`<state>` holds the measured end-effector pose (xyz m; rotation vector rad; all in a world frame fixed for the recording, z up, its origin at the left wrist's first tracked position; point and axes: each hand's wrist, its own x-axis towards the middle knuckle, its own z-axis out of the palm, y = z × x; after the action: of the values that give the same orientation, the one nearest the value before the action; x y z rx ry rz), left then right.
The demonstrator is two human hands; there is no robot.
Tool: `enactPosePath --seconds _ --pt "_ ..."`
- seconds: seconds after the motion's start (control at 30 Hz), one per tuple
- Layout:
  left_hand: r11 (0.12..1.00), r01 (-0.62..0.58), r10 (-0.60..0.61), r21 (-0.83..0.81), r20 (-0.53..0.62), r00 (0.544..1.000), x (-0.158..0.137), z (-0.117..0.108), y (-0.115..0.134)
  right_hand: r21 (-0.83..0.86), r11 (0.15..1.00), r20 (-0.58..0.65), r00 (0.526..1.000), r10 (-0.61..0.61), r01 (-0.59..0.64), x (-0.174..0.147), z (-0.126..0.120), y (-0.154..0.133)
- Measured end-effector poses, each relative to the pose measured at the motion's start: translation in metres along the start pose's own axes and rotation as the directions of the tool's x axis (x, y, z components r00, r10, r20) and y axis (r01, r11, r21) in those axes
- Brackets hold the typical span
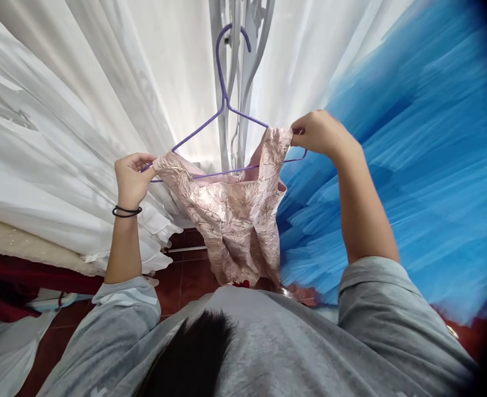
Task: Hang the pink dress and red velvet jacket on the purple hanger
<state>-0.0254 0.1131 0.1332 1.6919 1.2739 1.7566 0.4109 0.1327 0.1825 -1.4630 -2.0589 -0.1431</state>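
Note:
A pale pink dress [239, 209] with a raised floral pattern hangs on a purple clothes hanger [199, 131] in front of me. The hanger's hook rises at the top, in front of a metal frame. My left hand [132, 173], with black bands at its wrist, pinches the edge of the dress's left shoulder strap near that end of the hanger. At the other side my right hand [320, 132] is closed on the outer edge of the right strap, just above the hanger's corner. The dress's lower part is hidden behind my shirt.
White curtain-like fabric [177, 60] spreads behind the hanger and to the left. A grey-white metal frame [251, 66] stands at the top centre. Blue ruffled fabric [404, 182] fills the right side. Dark red cloth [40, 275] lies low on the left, above reddish floor tiles [185, 281].

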Motion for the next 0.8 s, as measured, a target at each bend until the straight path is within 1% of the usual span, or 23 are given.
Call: enactPosePath --seconds 0.03,0.07,0.1,0.13,0.17,0.2,0.23,0.3,0.37,0.4,0.47,0.53,0.6,0.67,0.73,0.77,0.8 --pt "1.0 0.005 -0.005 0.012 0.033 0.999 -0.001 -0.002 0.001 -0.114 0.993 0.099 0.995 -0.013 0.024 0.001 -0.005 -0.003" --pt "1.0 0.013 -0.014 0.016 0.071 0.997 -0.002 -0.005 0.001 -0.174 0.983 0.19 0.982 -0.015 0.049 0.0 -0.01 -0.004" --pt "1.0 0.021 -0.022 0.009 0.109 0.994 -0.003 -0.008 0.001 -0.189 0.979 0.253 0.967 -0.032 0.082 -0.002 -0.015 -0.004" --pt "1.0 0.027 -0.026 -0.008 0.151 0.988 -0.005 -0.011 0.0 -0.152 0.982 0.283 0.957 -0.067 0.114 -0.005 -0.018 -0.004" --pt "0.999 0.036 -0.029 -0.034 0.187 0.982 -0.006 -0.013 -0.002 -0.077 0.988 0.293 0.95 -0.108 0.136 -0.009 -0.021 -0.002" --pt "0.997 0.048 -0.034 -0.061 0.213 0.977 -0.007 -0.015 -0.004 0.018 0.99 0.282 0.949 -0.138 0.138 -0.014 -0.023 -0.002" --pt "0.995 0.06 -0.041 -0.081 0.225 0.974 -0.007 -0.015 -0.006 0.106 0.987 0.255 0.956 -0.142 0.118 -0.019 -0.024 -0.001" --pt "0.996 0.058 -0.044 -0.066 0.2 0.979 -0.005 -0.012 -0.008 0.217 0.975 0.178 0.981 -0.081 0.041 -0.029 -0.021 -0.002" --pt "0.999 0.027 -0.03 0.018 0.135 0.99 0.001 -0.005 -0.008 0.261 0.965 0.063 0.998 0.008 -0.024 -0.037 -0.011 -0.004" --pt "0.998 0.017 -0.025 0.064 0.116 0.993 0.005 0.0 -0.006 0.269 0.962 0.006 0.999 0.04 -0.04 -0.04 -0.005 -0.005" --pt "0.992 0.005 -0.019 0.123 0.114 0.993 0.016 0.006 0.001 0.29 0.956 -0.077 0.995 0.065 -0.04 -0.044 0.01 -0.008" --pt "0.986 -0.03 0.008 0.163 0.13 0.991 0.026 0.006 0.011 0.328 0.944 -0.113 0.992 0.057 -0.017 -0.047 0.025 -0.012" --pt "0.971 -0.102 0.072 0.214 0.14 0.987 0.032 0.001 0.019 0.362 0.932 -0.113 0.993 0.039 0.004 -0.049 0.038 -0.015" --pt "0.95 -0.171 0.126 0.263 0.179 0.976 0.034 -0.005 0.02 0.366 0.93 -0.125 0.991 0.036 0.012 -0.05 0.049 -0.013" --pt "0.938 -0.232 0.177 0.258 0.22 0.959 0.032 -0.011 0.005 0.348 0.937 -0.168 0.985 0.039 0.022 -0.056 0.059 -0.002" --pt "0.941 -0.249 0.205 0.228 0.199 0.958 0.028 -0.012 -0.01 0.345 0.938 -0.199 0.979 0.05 0.022 -0.061 0.066 0.008" --pt "0.95 -0.248 0.223 0.19 0.142 0.964 0.023 -0.013 -0.029 0.354 0.935 -0.225 0.972 0.073 0.011 -0.07 0.075 0.02"
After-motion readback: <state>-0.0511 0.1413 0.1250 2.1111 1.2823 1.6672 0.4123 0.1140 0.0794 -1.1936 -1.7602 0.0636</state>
